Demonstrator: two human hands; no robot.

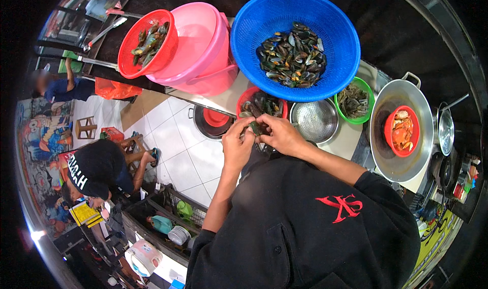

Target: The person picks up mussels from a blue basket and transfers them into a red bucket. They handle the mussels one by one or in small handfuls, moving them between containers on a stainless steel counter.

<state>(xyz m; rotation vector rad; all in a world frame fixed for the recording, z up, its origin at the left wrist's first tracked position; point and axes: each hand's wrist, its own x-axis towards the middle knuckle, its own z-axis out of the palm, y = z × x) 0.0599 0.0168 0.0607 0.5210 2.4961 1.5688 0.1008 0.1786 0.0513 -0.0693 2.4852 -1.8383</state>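
Observation:
Both my hands meet at the near edge of a red plastic basket (283,111) of dark mussels. Between my fingertips is a green mussel (256,128); my left hand (241,134) pinches it from one side and my right hand (276,133) from the other. Beyond them a large blue colander (244,41) holds a heap of mussels (293,58). A second red basket (173,41) with green mussels (150,43) rests against a pink tub (202,33) at the upper left. My fingers partly hide the mussel and the near basket.
At the right are a perforated metal bowl (314,119), a green basket of shrimp (354,100) and a wide wok (381,151) holding a red basket of crab (403,130). A black basin (202,128) stands on the tiled floor. Two other people (97,169) are at the left.

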